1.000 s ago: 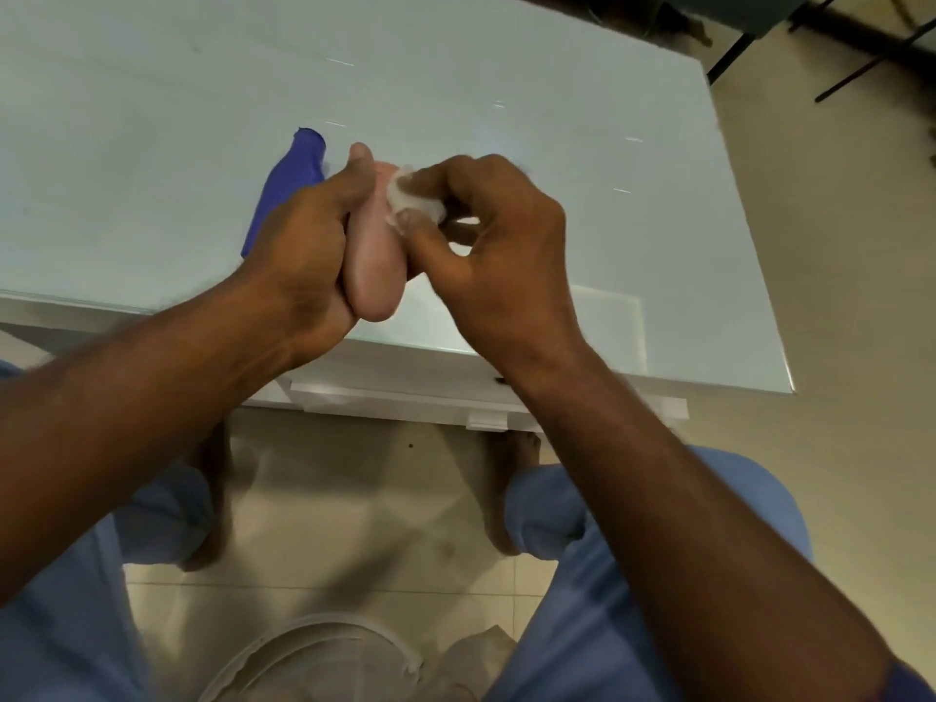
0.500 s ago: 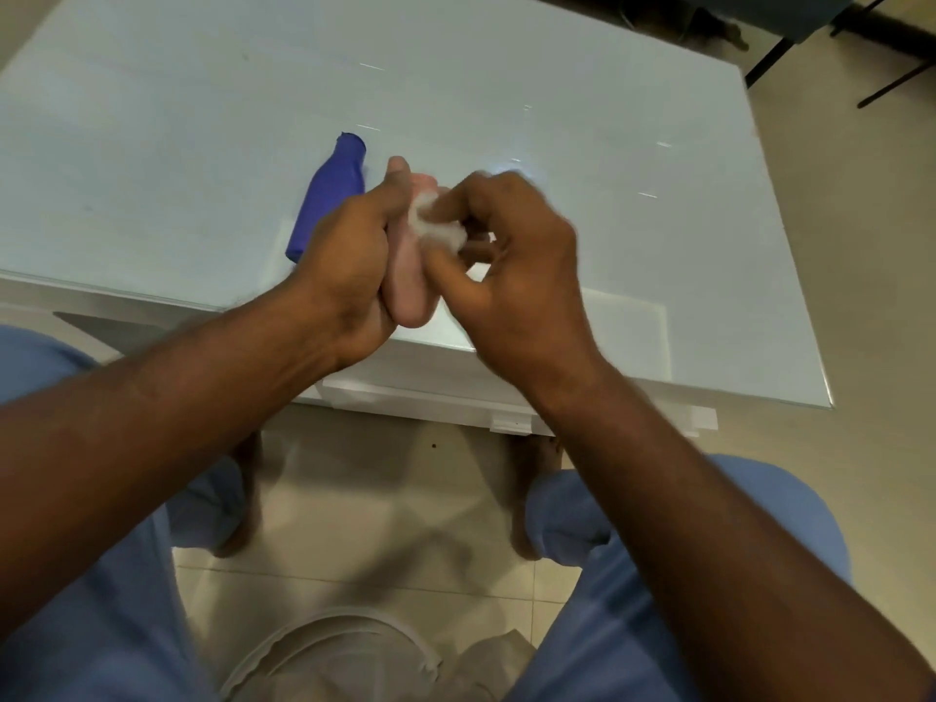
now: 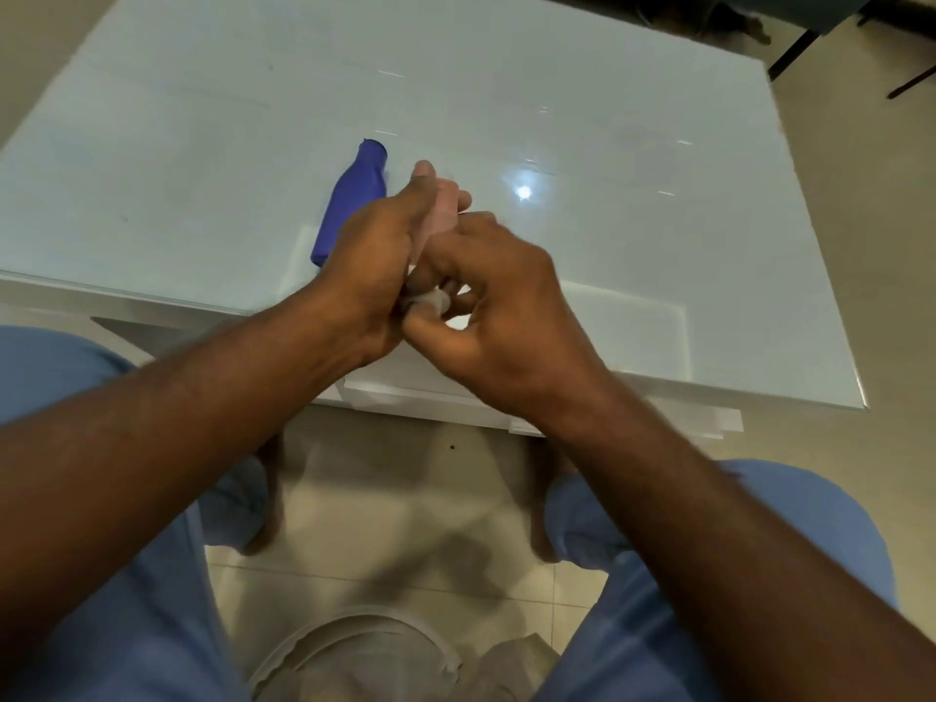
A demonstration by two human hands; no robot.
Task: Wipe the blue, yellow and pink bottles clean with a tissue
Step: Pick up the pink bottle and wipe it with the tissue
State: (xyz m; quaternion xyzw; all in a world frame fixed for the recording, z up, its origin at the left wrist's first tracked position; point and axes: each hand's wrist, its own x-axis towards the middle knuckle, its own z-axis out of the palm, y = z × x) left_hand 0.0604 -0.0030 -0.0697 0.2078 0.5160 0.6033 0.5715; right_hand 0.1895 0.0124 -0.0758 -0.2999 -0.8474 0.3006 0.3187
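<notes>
The pink bottle (image 3: 441, 215) is gripped in the left hand (image 3: 375, 266), whose fingers are curled round its body, so that only a strip of it shows between the two hands. The tissue (image 3: 430, 298) is pinched as a small wad between the thumb and fingertips of the right hand (image 3: 486, 296), just under the bottle's lower end, where wiping is judged to be under way. The step is best done with the bottle held firm while the tissue is pressed flat and drawn along the whole length, and the bottle is turned a little in the left hand after each pass so that the covered side is reached too. The blue bottle (image 3: 349, 205) lies on its side on the table (image 3: 658, 220), just beyond the left hand. No yellow bottle is seen, and it cannot be told whether any bottle is already clean.
</notes>
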